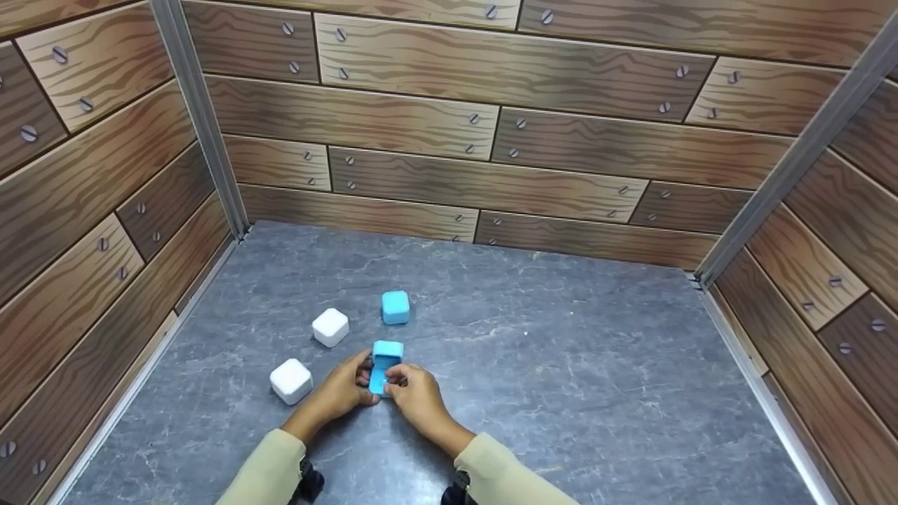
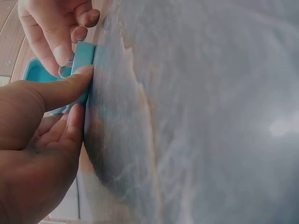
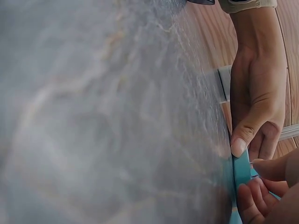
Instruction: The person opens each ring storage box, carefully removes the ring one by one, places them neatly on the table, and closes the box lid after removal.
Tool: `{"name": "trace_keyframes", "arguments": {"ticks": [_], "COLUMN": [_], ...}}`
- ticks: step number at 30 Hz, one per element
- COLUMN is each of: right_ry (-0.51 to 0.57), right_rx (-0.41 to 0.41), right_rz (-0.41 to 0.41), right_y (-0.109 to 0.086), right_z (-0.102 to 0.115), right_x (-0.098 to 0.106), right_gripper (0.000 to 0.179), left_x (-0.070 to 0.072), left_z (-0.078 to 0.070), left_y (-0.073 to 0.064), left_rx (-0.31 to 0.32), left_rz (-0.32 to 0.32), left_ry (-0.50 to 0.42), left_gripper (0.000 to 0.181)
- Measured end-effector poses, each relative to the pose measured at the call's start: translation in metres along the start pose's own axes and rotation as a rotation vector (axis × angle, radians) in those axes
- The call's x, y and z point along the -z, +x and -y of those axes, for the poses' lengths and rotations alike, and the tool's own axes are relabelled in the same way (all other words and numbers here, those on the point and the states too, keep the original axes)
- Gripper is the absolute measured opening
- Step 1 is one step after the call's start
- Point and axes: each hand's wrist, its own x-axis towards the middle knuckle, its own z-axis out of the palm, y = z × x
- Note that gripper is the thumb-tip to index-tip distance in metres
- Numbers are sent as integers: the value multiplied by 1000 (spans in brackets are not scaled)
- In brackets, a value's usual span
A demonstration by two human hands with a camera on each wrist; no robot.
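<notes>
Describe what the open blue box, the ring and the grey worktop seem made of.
Open blue box: probably plastic, satin finish; smooth, even color, rounded edges. Ring: likely polished metal; thin, silvery band. Grey worktop: stone or printed laminate, can't tell which; pale veins, glossy glare.

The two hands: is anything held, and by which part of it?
The left hand grips the open blue box by its base; the right hand pinches a ring by its band.
</notes>
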Motion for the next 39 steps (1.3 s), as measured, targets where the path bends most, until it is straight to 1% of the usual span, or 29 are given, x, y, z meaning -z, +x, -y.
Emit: {"name": "trace_keyframes", "arguments": {"ticks": [8, 17, 22, 26, 29, 33, 39], "right_ry": [-23, -67, -49, -10, 60, 163, 261], "right_rx": [7, 10, 3, -39, -100, -157, -184], "right_rz": [-17, -37, -53, -51, -36, -24, -18], "right_y": [0, 2, 2, 2, 2, 2, 3], "right_z": [-2, -2, -4, -4, -3, -3, -4], "right_x": [-2, 1, 0, 1, 1, 1, 0], "right_gripper": [11, 7, 6, 5, 4, 4, 4], "left_x": [-1, 0, 0, 0, 0, 1, 2], "left_z": [1, -1, -1, -1, 0, -1, 0], "left_y": [0, 2, 1, 0, 0, 0, -1], "left_rx": [18, -16, -7, 0, -5, -9, 11], "left_rz": [10, 16, 11, 12, 14, 16, 21], "left_ry": [-18, 10, -6, -20, -21, -20, -30], "left_gripper": [93, 91, 90, 90, 90, 90, 91]}}
